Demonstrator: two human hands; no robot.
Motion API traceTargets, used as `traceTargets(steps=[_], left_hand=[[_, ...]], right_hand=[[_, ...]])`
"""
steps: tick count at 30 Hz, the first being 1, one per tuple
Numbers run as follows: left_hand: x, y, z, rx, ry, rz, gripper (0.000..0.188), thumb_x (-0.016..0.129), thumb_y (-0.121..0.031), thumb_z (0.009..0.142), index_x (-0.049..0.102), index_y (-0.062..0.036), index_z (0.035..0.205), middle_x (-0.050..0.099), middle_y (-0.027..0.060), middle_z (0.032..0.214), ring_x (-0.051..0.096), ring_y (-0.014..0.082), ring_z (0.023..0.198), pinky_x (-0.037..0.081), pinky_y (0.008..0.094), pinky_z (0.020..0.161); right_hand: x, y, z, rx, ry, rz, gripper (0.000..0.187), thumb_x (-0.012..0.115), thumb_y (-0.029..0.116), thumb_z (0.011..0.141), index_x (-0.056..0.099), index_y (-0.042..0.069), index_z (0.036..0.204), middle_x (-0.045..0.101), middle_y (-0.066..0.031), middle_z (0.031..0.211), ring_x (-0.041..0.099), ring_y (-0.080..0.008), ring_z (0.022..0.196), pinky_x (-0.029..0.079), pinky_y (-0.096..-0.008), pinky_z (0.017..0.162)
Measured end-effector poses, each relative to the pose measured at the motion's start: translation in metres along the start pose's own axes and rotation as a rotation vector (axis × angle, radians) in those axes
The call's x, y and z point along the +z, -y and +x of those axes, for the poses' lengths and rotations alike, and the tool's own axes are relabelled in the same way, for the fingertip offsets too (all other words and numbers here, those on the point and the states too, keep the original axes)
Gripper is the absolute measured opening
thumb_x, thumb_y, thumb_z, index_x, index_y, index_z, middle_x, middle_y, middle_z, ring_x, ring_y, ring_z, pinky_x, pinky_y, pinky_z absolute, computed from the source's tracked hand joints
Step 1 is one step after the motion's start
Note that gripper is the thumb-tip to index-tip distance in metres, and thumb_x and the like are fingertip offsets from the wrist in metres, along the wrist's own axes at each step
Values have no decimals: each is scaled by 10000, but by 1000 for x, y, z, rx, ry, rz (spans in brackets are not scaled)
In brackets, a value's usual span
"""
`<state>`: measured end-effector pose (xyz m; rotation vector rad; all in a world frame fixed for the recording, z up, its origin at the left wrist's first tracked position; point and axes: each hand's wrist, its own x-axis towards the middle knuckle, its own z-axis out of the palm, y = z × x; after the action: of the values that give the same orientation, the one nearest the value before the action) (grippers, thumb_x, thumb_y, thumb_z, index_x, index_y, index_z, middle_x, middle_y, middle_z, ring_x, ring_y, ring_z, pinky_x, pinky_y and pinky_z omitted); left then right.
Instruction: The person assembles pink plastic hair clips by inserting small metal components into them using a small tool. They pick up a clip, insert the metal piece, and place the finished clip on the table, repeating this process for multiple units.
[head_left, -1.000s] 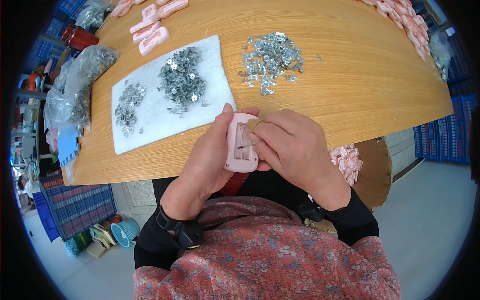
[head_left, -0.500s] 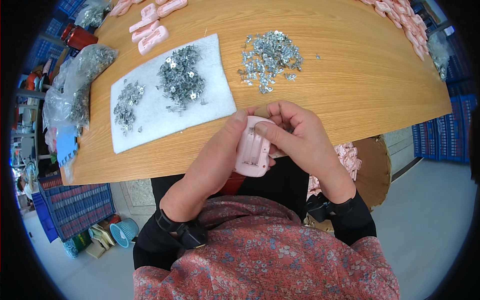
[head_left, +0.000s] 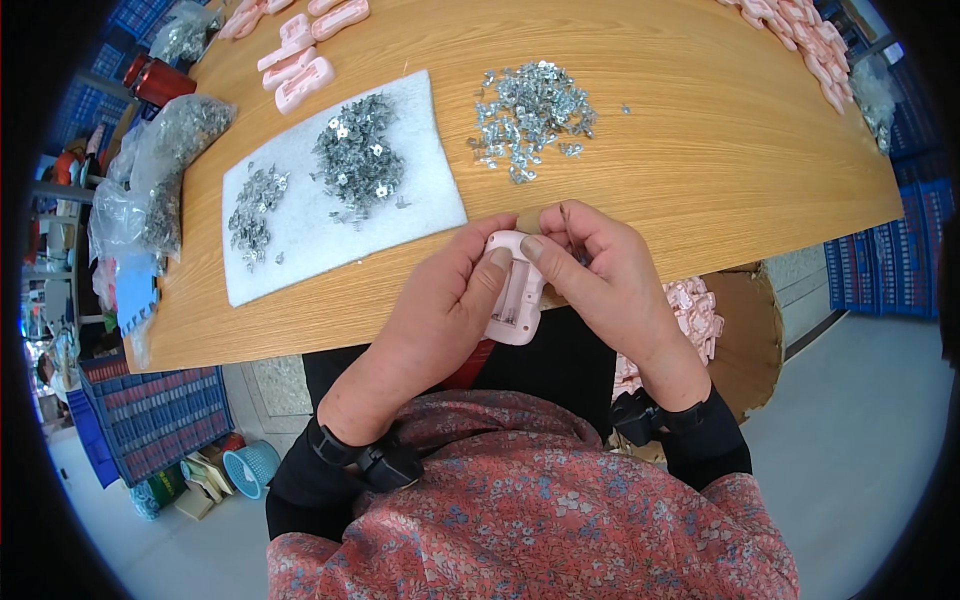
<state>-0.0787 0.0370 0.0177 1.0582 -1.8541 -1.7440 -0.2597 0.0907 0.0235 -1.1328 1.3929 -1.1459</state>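
Observation:
My left hand (head_left: 440,310) and my right hand (head_left: 600,275) both grip a small pink plastic casing (head_left: 515,300) at the near edge of the wooden table (head_left: 700,150). Both thumbs press on its open inner side. The fingertips of my right hand pinch at its upper end, where a thin dark bit shows. Beyond my hands, a loose pile of small silvery metal clips (head_left: 530,115) lies on the bare wood. A white foam sheet (head_left: 300,230) to the left carries two more heaps of metal parts (head_left: 358,160).
Pink casings (head_left: 300,55) lie at the table's far left and along the far right edge (head_left: 800,30). Clear bags of metal parts (head_left: 160,170) sit at the left. A cardboard box of pink casings (head_left: 700,315) stands under the table on the right. Blue crates (head_left: 150,420) surround.
The casing and both hands have shifted slightly right and up toward the table edge. My right hand's fingers have moved to the casing's upper end.

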Motion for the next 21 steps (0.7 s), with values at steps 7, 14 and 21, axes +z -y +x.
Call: traceTargets(steps=[7, 14, 21], left_hand=[[-6, -8, 1, -184, 62, -325, 429, 468, -100, 1023, 415, 15, 1433, 606, 50, 1181, 581, 77, 1021, 487, 233, 873], [-1, -16, 3, -65, 79, 21, 424, 455, -47, 1004, 421, 28, 1420, 622, 62, 1164, 593, 81, 1015, 499, 240, 865], [6, -23, 3, -79, 67, 41, 398, 503, -34, 993, 450, 41, 1380, 638, 70, 1146, 615, 94, 997, 513, 247, 862]], right_hand=[[-8, -7, 1, 51, 24, 26, 172, 656, 152, 938, 611, -15, 949, 584, 13, 765, 503, -38, 699, 436, -222, 618], [-11, -8, 0, 26, 25, -64, 175, 667, 149, 915, 603, -12, 942, 587, 13, 778, 504, -35, 711, 442, -222, 625], [-6, -9, -6, -54, -4, -94, 234, 671, 100, 828, 609, -7, 1026, 646, -56, 832, 579, -89, 734, 495, -260, 674]])
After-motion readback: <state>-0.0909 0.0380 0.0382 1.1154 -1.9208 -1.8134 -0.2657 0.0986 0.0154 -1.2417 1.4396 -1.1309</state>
